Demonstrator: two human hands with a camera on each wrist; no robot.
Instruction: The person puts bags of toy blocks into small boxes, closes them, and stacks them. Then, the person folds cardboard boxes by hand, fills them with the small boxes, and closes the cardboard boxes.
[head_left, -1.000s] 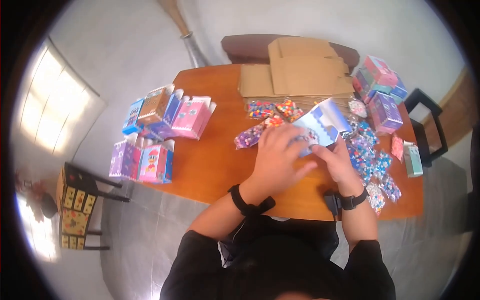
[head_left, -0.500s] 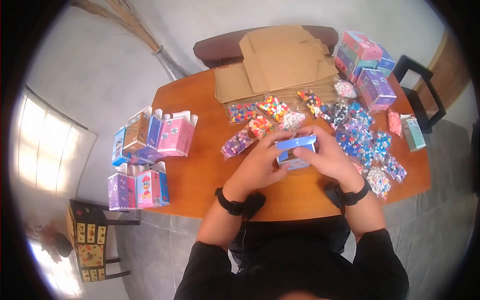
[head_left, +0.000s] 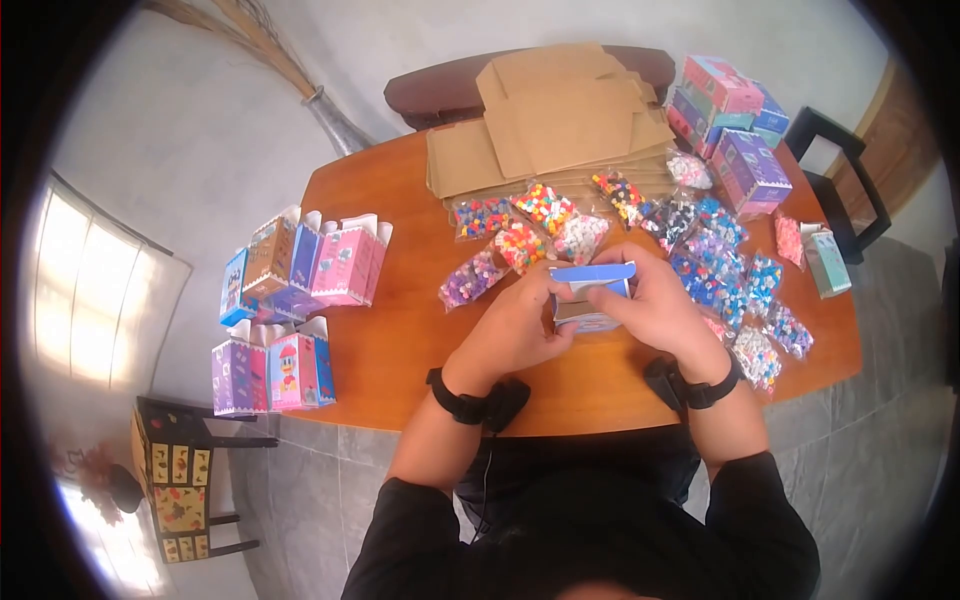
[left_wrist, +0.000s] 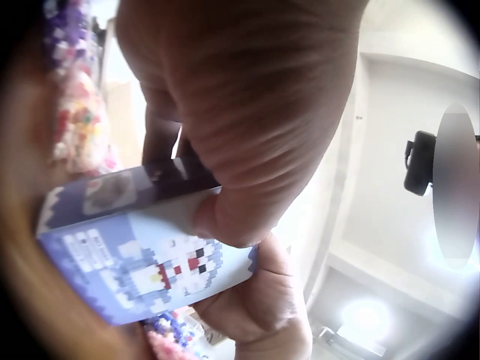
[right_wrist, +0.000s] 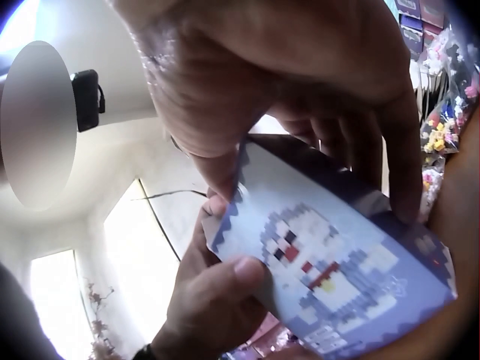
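Between both hands is a small light-blue and purple cardboard box [head_left: 596, 321], a blue flap standing along its upper edge. A blocky white figure is printed on its face, seen in the left wrist view on the box front [left_wrist: 142, 274]. My left hand [head_left: 515, 322] grips the box's left side, thumb on the printed face. From the right, my right hand [head_left: 668, 308] grips it, thumb at the upper opening near the flap. In the right wrist view, the right hand's fingers [right_wrist: 401, 161] lie along the dark side. The box's inside is mostly hidden.
Bags of colourful small pieces [head_left: 522, 245] lie beyond the hands, and more bags [head_left: 710, 275] to the right. Flattened brown cardboard [head_left: 560, 125] is stacked at the back. Open-topped printed boxes [head_left: 300, 365] stand at left; other boxes [head_left: 752, 172] are piled at right.
A second ago the box was tilted in my right hand with my left hand spread beside it. Now both hands hold it closer to me, with its flap end up. The head view has shifted.
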